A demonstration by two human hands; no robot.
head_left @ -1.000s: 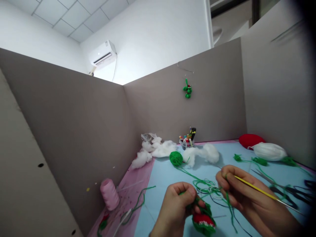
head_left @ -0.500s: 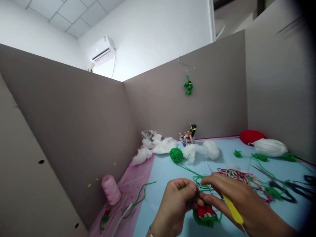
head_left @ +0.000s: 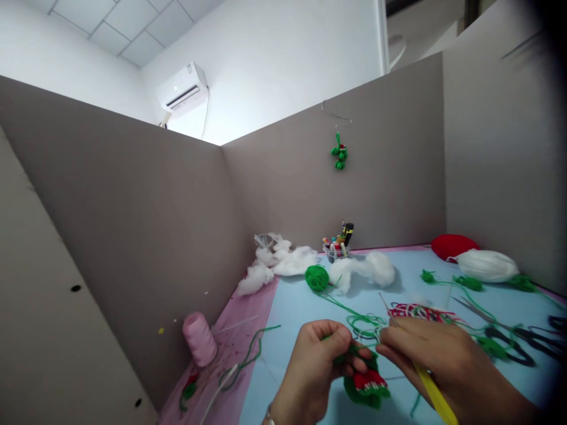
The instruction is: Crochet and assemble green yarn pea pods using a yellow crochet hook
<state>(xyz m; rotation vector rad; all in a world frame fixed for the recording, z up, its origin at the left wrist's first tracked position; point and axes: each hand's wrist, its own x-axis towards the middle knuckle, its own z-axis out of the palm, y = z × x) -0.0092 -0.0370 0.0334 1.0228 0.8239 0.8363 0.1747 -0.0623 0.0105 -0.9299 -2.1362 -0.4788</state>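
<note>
Pinched in my left hand (head_left: 316,357) is a small green and red crochet piece (head_left: 368,383) with a row of white stitches; its lower part hangs below the fingers. My right hand (head_left: 436,354) is closed around a crochet hook (head_left: 432,392) with a yellow handle, its thin shaft pointing up and away past the fingers. A gap separates the two hands. Green yarn (head_left: 341,304) runs in loose loops from a green ball of yarn (head_left: 317,277) toward the hands. Part of the crochet piece is hidden by my left fingers.
White stuffing (head_left: 292,261) lies at the back. Behind it stands a clear basket of supplies (head_left: 337,251). Black-handled scissors (head_left: 509,342), tangled red and white yarn (head_left: 416,313), and red and white yarn bundles (head_left: 487,265) are right. A pink thread cone (head_left: 199,339) stands left.
My right hand has moved right, away from my left hand, and the hook has shifted with it. My left hand stays nearly in place with the crochet piece.
</note>
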